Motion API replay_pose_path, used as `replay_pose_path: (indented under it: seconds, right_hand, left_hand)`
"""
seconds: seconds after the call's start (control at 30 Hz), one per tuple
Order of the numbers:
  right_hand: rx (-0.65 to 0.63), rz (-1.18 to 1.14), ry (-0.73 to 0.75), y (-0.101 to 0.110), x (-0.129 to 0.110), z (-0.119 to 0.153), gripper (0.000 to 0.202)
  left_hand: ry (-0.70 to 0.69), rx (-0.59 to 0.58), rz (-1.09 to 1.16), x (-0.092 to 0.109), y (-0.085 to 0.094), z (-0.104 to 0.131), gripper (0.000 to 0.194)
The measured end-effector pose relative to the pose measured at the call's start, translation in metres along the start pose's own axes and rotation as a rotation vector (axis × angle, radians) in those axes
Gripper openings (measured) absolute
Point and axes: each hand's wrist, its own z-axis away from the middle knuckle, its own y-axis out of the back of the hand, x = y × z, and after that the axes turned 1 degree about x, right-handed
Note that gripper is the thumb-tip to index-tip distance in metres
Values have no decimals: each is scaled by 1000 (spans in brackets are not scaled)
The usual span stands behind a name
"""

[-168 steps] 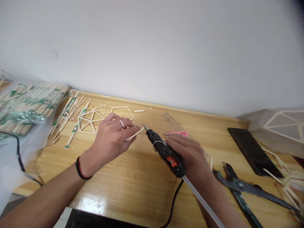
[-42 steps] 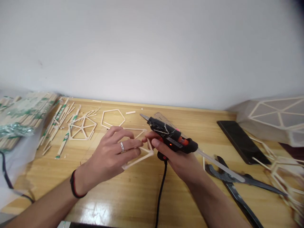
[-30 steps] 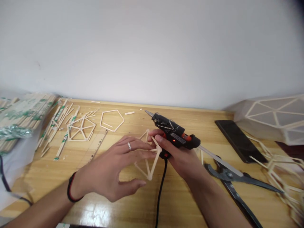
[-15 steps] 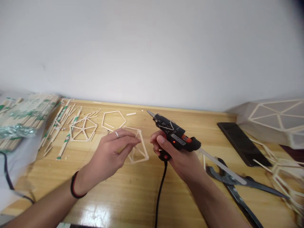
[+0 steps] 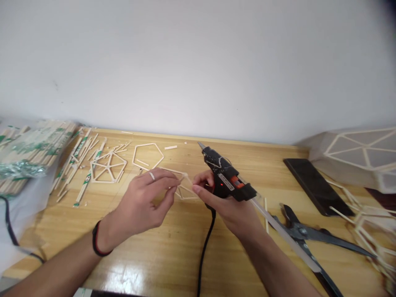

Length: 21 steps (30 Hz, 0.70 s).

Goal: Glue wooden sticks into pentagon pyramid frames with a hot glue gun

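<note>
My left hand (image 5: pixel 145 198) pinches a thin wooden stick (image 5: pixel 182 179) at a stick frame; whether the stick is joined to it I cannot tell. The stick frame (image 5: pixel 187 198) has inner spokes and is partly hidden behind my fingers. My right hand (image 5: pixel 229 206) is wrapped round a black glue gun (image 5: pixel 219 165), its nozzle pointing up and left and a red light glowing. A long glue stick (image 5: pixel 284 235) sticks out of the gun's rear. The thumb and a fingertip of my right hand touch the right side of the frame.
To the left lie a spoked stick frame (image 5: pixel 108 168), a plain pentagon (image 5: pixel 148 144), loose sticks (image 5: pixel 82 154) and bagged chopsticks (image 5: pixel 46 144). On the right are pliers (image 5: pixel 301 233), a phone (image 5: pixel 315 185), more stick frames (image 5: pixel 368 222) and a covered stick structure (image 5: pixel 355 152). A black cord (image 5: pixel 204 251) trails frontward.
My right hand has moved left to touch the frame, and the glue gun has tilted more steeply. The frame has shifted and tipped. My left hand has barely moved.
</note>
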Motion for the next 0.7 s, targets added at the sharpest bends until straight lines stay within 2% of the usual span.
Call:
replay_pose_path:
  seconds: [0.1, 0.17, 0.27, 0.37, 0.43, 0.5, 0.6, 0.7]
  right_hand:
    - [0, 5, 12, 2, 0, 0, 32]
    - [-42, -4, 24, 4, 0, 1, 32]
    - [-123, -60, 21, 5, 0, 2, 33]
    - [-160, -85, 21, 4, -1, 3, 34]
    - [-153, -79, 32, 4, 0, 2, 35]
    - [-100, -42, 50, 7, 2, 2, 32]
    - [3, 89, 111, 13, 7, 2, 23]
    - [7, 128, 127, 20, 14, 4, 25]
  left_hand:
    - [52, 92, -70, 0, 10, -5, 14]
    - [156, 73, -60, -1, 14, -8, 18]
    - [303, -93, 136, -4, 14, -11, 27]
    - [404, -246, 334, -3, 11, -11, 11]
    - [445, -281, 388, -2, 9, -11, 11]
    - [450, -266, 406, -1, 8, -11, 14]
    - [426, -175, 367, -2, 9, -13, 14]
    - [408, -66, 296, -6, 10, -13, 11]
